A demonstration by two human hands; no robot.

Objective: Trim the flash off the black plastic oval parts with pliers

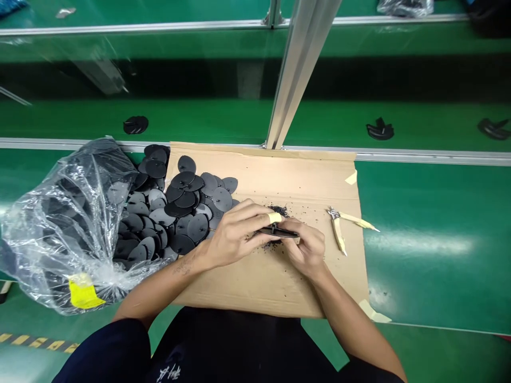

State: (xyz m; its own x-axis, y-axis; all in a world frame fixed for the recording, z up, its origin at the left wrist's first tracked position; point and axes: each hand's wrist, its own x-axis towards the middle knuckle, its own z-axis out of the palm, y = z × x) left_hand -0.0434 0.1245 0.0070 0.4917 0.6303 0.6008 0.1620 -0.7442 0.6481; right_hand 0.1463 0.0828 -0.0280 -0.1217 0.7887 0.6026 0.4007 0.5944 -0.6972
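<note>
Between my two hands, above the cardboard sheet (247, 287), is a thin black plastic disc (279, 231), seen nearly edge-on. My left hand (243, 229) grips its left part, with yellow tape round one finger. The thumb and fingers of my right hand (305, 244) pinch its right end. Small black scraps (278, 211) lie in a heap under and behind the hands. Left of my left hand spreads a pile of similar black oval discs (197, 227), some with small pegs. A pair of cutting pliers (338, 226) with pale yellow handles lies spread to the right.
A clear plastic bag (72, 213) of discs with a yellow label (83, 292) bulges at the left. A slanting metal post (297, 74) rises behind the cardboard. Beyond the metal rail, black parts (380, 129) and a disc stack (136, 125) lie on a green belt.
</note>
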